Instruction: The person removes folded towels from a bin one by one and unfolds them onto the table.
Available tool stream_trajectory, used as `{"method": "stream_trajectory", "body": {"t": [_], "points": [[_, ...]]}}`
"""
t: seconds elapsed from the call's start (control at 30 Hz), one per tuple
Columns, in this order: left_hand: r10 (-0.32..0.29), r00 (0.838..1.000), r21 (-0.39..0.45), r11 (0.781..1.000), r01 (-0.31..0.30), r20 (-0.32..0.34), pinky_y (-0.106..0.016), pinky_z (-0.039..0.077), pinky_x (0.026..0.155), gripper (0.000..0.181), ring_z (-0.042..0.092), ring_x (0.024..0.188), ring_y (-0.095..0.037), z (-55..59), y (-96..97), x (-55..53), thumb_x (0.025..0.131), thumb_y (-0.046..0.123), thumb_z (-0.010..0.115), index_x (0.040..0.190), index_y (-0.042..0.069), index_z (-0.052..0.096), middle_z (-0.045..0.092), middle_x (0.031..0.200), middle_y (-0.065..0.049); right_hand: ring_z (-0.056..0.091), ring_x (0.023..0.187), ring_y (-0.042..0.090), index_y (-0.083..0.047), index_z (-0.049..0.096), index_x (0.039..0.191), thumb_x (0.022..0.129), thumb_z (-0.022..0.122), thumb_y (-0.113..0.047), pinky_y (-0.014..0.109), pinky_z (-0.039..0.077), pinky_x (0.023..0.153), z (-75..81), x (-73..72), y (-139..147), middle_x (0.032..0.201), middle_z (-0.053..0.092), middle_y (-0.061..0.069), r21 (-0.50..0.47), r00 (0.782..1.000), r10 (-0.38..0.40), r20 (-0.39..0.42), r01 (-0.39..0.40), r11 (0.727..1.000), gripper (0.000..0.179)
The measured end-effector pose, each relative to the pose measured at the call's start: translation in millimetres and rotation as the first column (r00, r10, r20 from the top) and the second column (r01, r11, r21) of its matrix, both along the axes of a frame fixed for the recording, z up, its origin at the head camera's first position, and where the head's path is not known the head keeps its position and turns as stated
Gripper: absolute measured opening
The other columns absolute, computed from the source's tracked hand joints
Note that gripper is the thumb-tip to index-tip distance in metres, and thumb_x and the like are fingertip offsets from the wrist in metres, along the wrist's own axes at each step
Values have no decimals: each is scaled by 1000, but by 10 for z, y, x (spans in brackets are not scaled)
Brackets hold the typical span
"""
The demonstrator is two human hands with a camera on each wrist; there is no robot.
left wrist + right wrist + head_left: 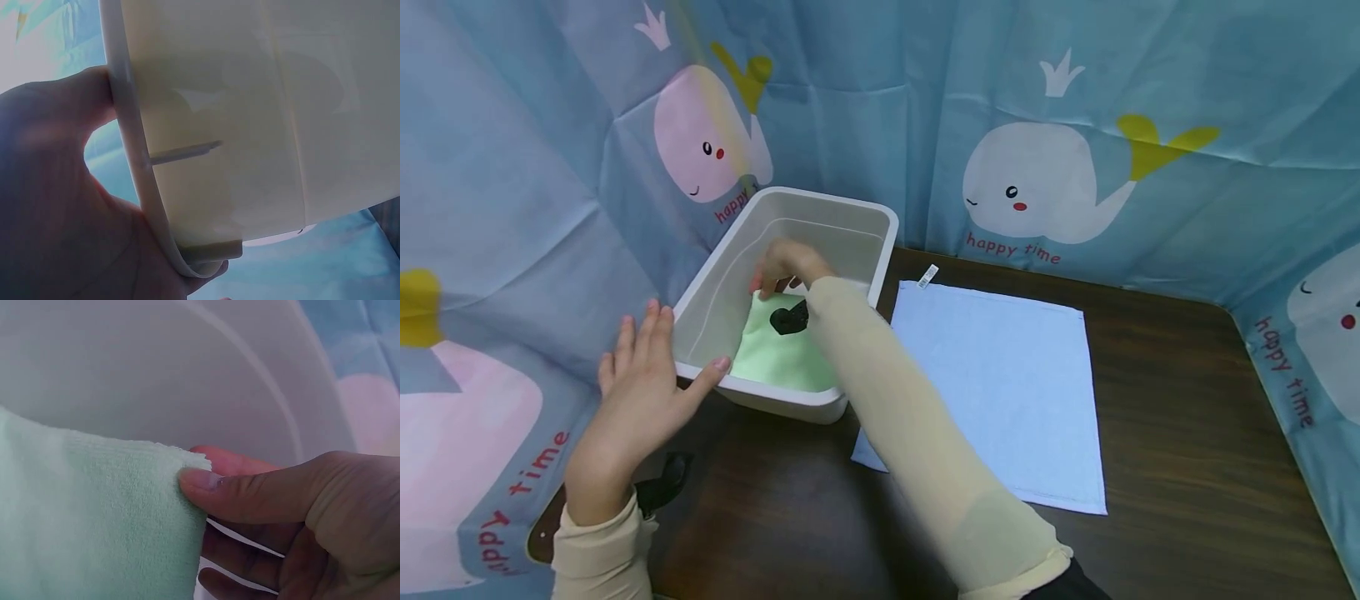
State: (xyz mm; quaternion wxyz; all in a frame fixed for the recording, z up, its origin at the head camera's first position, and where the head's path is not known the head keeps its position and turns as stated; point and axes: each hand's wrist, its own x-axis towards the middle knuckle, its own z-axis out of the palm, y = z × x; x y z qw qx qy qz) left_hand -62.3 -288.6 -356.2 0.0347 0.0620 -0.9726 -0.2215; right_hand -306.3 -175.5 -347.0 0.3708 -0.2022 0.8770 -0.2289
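A light green towel (pixel 782 358) lies inside the white plastic bin (pixel 891 229). My right hand (pixel 786 265) reaches into the bin. Its thumb and index finger pinch one corner of the green towel (pixel 106 512), seen close up in the right wrist view. The left hand (pixel 643 387) rests at the bin's near-left corner, fingers straight and spread, the thumb lying over the rim (pixel 128 119). To the right of the bin, a light blue towel (pixel 1000 392) is spread flat, with a small white tag at its top left corner. The right forearm hides part of both towels.
The bin stands on a dark wooden table (pixel 1180 433). A blue curtain (pixel 865 100) printed with whales hangs close behind the bin and along the left side. Black wrist straps show at both wrists.
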Motion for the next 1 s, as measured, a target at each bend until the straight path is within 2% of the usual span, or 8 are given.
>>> {"method": "stream_trajectory", "body": {"t": [0.17,0.33,0.53,0.67,0.8,1.0], "points": [[-8,1000,10,1000,8,4,-80,-2,107,102,-11,151,-50,-1,14,-9,94,64,48,158,0,0,-8,166,-22,55,83,16,-15,78,95,86,77,-13,27,48,80,171,-6,7,82,66,-4,-60,999,28,27,-27,998,10],[-5,1000,12,1000,5,4,-80,-1,107,103,-11,151,-50,-4,14,-2,94,64,48,158,-2,0,-9,166,-22,54,78,14,-13,79,94,86,76,-11,23,45,71,409,29,44,84,71,-4,-145,997,58,-50,-65,987,9],[-1,1000,15,1000,1,9,-80,-2,107,104,-12,150,-51,-3,-1,-14,94,65,47,157,-2,-2,-9,166,-23,54,75,12,-12,80,93,85,77,-9,25,48,72,556,95,136,94,76,-1,-210,990,83,-111,-105,972,9],[-6,1000,20,1000,6,6,-80,-3,107,105,-13,149,-52,-6,-8,-53,94,65,47,157,-2,-3,-8,165,-25,52,71,12,-11,80,92,85,76,-8,27,48,71,618,94,224,89,74,-2,-269,985,90,-145,-126,955,9],[-10,1000,15,1000,10,6,-80,-3,107,104,-13,150,-52,-11,-28,-87,94,65,47,157,-2,-2,-9,165,-25,51,69,12,-12,81,92,86,76,-9,27,47,68,748,71,295,87,74,-3,-332,981,90,-171,-144,932,8],[-19,1000,13,1000,18,24,-80,-3,107,103,-15,150,-51,-21,-74,-128,95,65,45,157,-2,-4,-12,165,-24,61,87,10,-13,81,95,85,76,-9,27,55,76,991,59,368,100,76,-3,-408,974,59,-218,-146,902,12]]}}
